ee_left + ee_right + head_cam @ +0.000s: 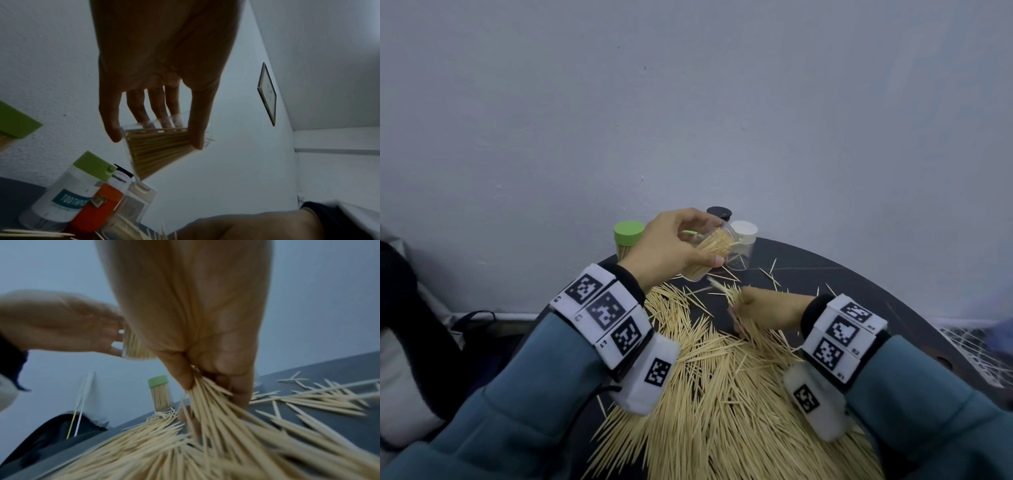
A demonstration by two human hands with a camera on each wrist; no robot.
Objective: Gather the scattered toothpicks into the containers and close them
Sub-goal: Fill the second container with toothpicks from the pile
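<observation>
A heap of toothpicks [722,394] covers the near table [914,308]. The right hand [767,308] pinches a bunch. Beyond, the left hand [671,246] grips a clear container [714,251], tilted. Only the left wrist view shows an orange-labelled jar [96,209].

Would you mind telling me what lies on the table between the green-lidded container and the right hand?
In the right wrist view, scattered toothpicks lie on the dark table between the green-lidded container and the right hand.
</observation>
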